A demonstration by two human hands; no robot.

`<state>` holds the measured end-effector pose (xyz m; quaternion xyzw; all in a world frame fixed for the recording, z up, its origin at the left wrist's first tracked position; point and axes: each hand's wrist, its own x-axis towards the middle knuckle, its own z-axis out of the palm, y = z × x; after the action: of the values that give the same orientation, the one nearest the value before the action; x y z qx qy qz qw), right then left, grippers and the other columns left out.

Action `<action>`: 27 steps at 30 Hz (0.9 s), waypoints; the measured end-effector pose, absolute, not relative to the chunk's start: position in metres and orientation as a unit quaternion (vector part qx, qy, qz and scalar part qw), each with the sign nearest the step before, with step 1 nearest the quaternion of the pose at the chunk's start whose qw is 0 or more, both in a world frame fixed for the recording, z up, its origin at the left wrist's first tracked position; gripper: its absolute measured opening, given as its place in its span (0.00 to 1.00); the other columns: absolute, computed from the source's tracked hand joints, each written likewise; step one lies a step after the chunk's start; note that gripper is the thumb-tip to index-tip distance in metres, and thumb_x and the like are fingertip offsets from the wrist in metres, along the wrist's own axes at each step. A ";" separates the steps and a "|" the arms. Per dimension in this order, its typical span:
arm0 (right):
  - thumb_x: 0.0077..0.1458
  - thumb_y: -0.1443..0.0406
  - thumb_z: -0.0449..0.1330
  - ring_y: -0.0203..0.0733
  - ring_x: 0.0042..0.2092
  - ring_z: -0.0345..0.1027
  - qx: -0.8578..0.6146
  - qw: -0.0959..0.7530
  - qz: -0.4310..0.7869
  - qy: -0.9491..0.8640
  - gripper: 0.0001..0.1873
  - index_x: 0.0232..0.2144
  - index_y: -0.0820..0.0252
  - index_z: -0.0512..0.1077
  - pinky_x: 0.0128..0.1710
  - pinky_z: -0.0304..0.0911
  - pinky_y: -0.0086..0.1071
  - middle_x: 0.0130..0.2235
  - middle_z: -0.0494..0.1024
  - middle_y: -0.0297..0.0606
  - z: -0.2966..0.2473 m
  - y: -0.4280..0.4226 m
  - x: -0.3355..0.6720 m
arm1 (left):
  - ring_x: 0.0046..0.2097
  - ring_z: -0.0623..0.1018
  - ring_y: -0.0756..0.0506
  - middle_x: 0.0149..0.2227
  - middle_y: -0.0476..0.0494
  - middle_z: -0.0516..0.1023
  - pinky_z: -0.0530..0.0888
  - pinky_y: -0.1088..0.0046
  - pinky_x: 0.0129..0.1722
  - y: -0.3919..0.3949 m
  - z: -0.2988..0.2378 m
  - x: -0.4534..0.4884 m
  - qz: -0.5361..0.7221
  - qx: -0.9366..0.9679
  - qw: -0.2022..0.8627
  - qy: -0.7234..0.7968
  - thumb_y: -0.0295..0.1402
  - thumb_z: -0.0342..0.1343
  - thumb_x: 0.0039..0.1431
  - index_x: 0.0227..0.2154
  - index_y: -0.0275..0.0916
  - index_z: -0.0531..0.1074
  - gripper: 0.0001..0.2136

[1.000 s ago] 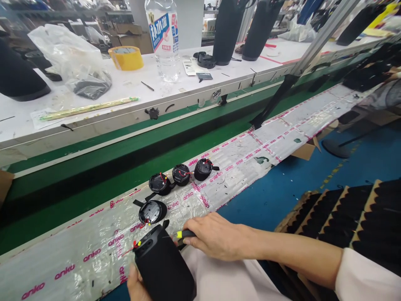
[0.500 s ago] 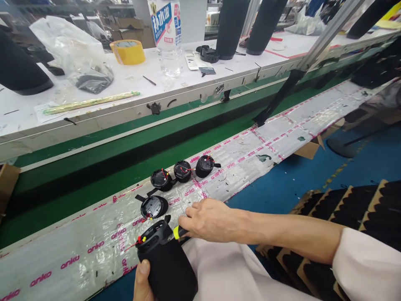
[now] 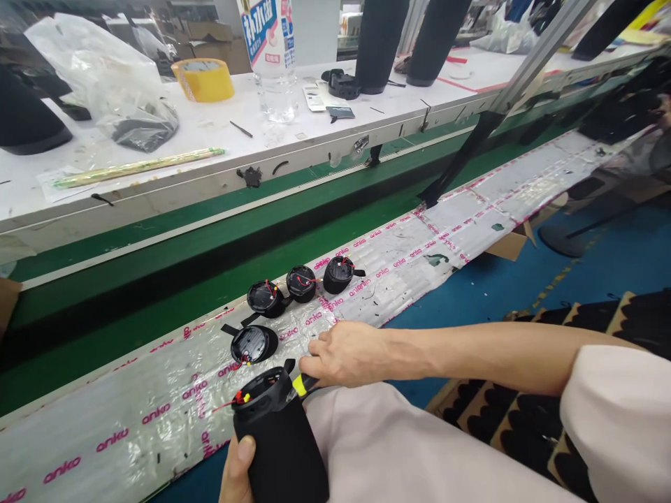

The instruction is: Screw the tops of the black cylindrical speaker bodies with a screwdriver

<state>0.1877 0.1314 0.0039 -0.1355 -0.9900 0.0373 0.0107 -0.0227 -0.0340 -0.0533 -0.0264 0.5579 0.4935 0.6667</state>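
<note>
My left hand (image 3: 237,469) grips a black fabric-covered cylinder speaker body (image 3: 280,436) at the bottom edge, its open end tilted up with red and yellow wires at the rim. My right hand (image 3: 349,353) is closed on a tool with a yellow and black handle (image 3: 302,383), its tip at the speaker's open end. A black round cap (image 3: 253,344) with a strap lies on the taped bench edge just beyond. Three more black caps (image 3: 301,283) with red wires sit in a row behind it.
The bench edge (image 3: 131,412) is wrapped in clear tape printed "anko". A green conveyor belt (image 3: 157,279) runs behind it. The white table (image 3: 293,133) beyond holds a water bottle (image 3: 267,56), yellow tape roll (image 3: 204,78), plastic bag (image 3: 120,91) and tall black cylinders (image 3: 377,42). Foam-lined cartons (image 3: 524,419) stand at the right.
My right hand with the tool has shifted slightly up and left toward the speaker's open end. The speaker body has tilted a little more upright in my left hand.
</note>
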 end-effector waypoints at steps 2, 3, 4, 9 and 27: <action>0.70 0.52 0.45 0.42 0.29 0.69 -0.130 0.013 0.041 -0.991 0.17 0.42 0.59 0.63 0.20 0.41 0.39 0.32 0.71 0.34 0.002 0.132 0.188 | 0.51 0.78 0.28 0.46 0.40 0.82 0.78 0.53 0.50 -0.032 -0.048 -0.022 0.488 -0.054 0.697 0.522 0.54 0.67 0.42 0.60 0.46 0.67 0.41; 0.70 0.52 0.44 0.41 0.30 0.69 -0.130 0.014 0.043 -0.990 0.18 0.43 0.59 0.63 0.20 0.41 0.39 0.32 0.71 0.34 0.002 0.132 0.188 | 0.48 0.80 0.29 0.46 0.40 0.82 0.78 0.53 0.49 -0.031 -0.046 -0.021 0.485 -0.068 0.711 0.504 0.54 0.66 0.42 0.59 0.46 0.69 0.39; 0.71 0.52 0.43 0.41 0.30 0.69 -0.133 0.014 0.045 -0.990 0.18 0.43 0.59 0.63 0.20 0.41 0.38 0.32 0.71 0.33 0.002 0.131 0.188 | 0.45 0.81 0.29 0.46 0.39 0.82 0.79 0.52 0.48 -0.030 -0.044 -0.020 0.478 -0.076 0.726 0.489 0.54 0.66 0.43 0.57 0.45 0.71 0.38; 0.70 0.52 0.46 0.41 0.28 0.70 -0.153 0.002 0.057 -0.987 0.17 0.42 0.60 0.63 0.19 0.38 0.38 0.32 0.72 0.34 0.006 0.126 0.188 | 0.45 0.82 0.33 0.48 0.35 0.81 0.80 0.61 0.46 -0.024 -0.036 -0.019 0.456 -0.071 0.768 0.444 0.52 0.65 0.45 0.48 0.39 0.79 0.30; 0.70 0.50 0.45 0.39 0.30 0.70 -0.205 0.010 0.110 -0.972 0.19 0.39 0.59 0.63 0.20 0.40 0.36 0.32 0.74 0.33 0.022 0.116 0.192 | 0.55 0.76 0.30 0.45 0.40 0.82 0.76 0.54 0.54 -0.024 -0.045 -0.013 0.514 -0.001 0.655 0.554 0.49 0.66 0.45 0.60 0.44 0.67 0.37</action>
<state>0.1922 0.1155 0.0221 -0.2055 -0.9724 0.1099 0.0101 -0.0126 -0.0242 -0.0447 -0.0009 0.5536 0.5142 0.6550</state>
